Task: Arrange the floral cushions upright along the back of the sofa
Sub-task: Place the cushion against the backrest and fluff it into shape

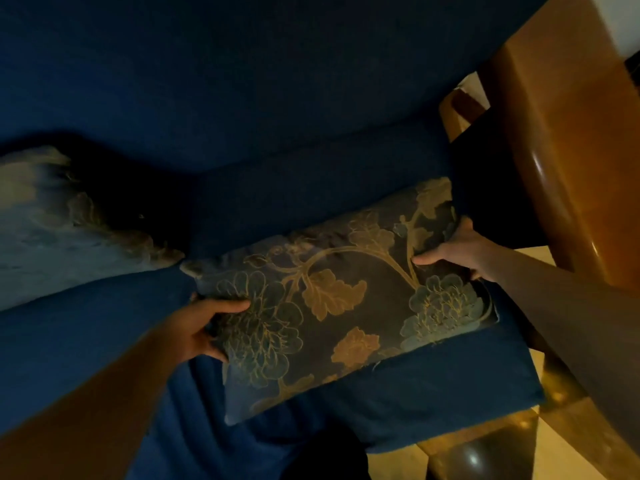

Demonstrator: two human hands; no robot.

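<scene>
A dark floral cushion (339, 299) with gold leaves and blue flowers lies flat on the blue sofa seat (86, 327), towards the right end. My left hand (207, 327) grips its left edge, thumb on top. My right hand (453, 251) grips its right edge near the far corner. A second, paler floral cushion (59, 226) leans at the left, against the foot of the blue sofa back (242, 81). The two cushions almost touch at their corners.
A polished wooden armrest (568, 150) curves along the sofa's right side. A wooden leg (481, 452) and pale floor (588, 462) show at the bottom right. The room is dim.
</scene>
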